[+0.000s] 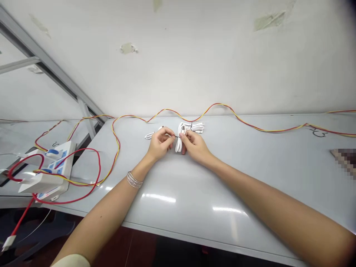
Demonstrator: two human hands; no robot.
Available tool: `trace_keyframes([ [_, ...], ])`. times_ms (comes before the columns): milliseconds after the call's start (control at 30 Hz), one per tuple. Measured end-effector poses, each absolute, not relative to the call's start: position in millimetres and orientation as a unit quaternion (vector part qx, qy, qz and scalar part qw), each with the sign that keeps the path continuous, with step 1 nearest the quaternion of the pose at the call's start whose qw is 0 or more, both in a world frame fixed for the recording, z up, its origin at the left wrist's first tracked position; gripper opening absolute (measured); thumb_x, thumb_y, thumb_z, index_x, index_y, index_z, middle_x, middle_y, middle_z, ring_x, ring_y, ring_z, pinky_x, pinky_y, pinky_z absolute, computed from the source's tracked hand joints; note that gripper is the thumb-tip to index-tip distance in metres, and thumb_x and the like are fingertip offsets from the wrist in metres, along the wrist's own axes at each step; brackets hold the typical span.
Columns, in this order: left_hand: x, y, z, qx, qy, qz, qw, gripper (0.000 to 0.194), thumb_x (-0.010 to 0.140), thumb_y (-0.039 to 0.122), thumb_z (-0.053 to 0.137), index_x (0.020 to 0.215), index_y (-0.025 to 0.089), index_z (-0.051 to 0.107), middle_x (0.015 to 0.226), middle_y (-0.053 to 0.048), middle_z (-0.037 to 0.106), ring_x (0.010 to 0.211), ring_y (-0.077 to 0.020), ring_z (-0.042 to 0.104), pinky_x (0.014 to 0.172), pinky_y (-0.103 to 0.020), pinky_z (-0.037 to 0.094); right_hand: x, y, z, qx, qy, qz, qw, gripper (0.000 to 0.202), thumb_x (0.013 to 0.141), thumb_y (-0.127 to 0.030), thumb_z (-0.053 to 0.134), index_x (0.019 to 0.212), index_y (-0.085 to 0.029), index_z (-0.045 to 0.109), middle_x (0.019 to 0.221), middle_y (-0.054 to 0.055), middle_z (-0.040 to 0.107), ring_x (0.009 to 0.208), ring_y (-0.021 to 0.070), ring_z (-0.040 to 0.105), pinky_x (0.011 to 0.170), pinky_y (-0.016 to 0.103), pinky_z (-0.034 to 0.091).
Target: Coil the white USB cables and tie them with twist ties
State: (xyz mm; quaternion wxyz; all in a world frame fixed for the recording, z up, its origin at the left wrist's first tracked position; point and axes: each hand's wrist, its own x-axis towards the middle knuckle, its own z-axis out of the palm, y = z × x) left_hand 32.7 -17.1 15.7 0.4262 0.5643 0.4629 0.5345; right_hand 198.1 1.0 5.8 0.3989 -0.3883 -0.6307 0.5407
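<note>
- My left hand [160, 144] pinches one end of a thin black tie [176, 137] between thumb and forefinger.
- My right hand [196, 147] grips a coiled white cable [178, 145], thumb on the near side; the rest of those fingers are partly hidden.
- That coil sits between my two hands, over the middle of the worktop [189, 196], with the tie across it.
- Just behind my right hand lies a bundle of white cables [198, 127], also bound in black.
- Beyond my left hand I see another white coil [149, 136], partly covered by my fingers.
- A twisted red-and-yellow wire [244, 124] runs along the back of the worktop, near the wall [194, 66].
- Well off to my left, a white power strip [64, 163] with blue sockets carries plugs and a looping red cable [99, 163].
- I wear a silvery bracelet [134, 180] on my left wrist.
- Far to my right lie some loose black ties [319, 133].
</note>
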Motion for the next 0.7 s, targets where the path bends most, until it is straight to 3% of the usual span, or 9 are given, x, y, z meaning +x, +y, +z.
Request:
trace_keyframes([
  [333,33.0,-16.7,14.3,0.586,0.445,0.549,0.397,0.016,0.077,0.028,0.073,0.079,0.017,0.062,0.076,0.001,0.061,0.05,-0.0056,0.054,0.044,-0.02,0.043,199.0,0.0,10.3,-0.385,-0.631,0.546,0.395,0.05,0.089,-0.07,0.056,0.073,-0.024,0.045,0.054,-0.002,0.057,0.052,0.0161,0.057,0.056,0.031,0.043],
  [700,32.5,-17.2,13.2,0.612,0.431,0.572,0.335,0.007,0.077,0.023,0.072,0.074,0.016,0.073,0.083,-0.003,0.061,0.056,-0.0057,0.053,0.047,-0.021,0.046,198.8,1.7,7.4,-0.378,-0.614,0.561,0.407,0.052,0.09,-0.07,0.055,0.068,-0.023,0.048,0.053,-0.001,0.059,0.052,0.0166,0.057,0.059,0.032,0.043],
])
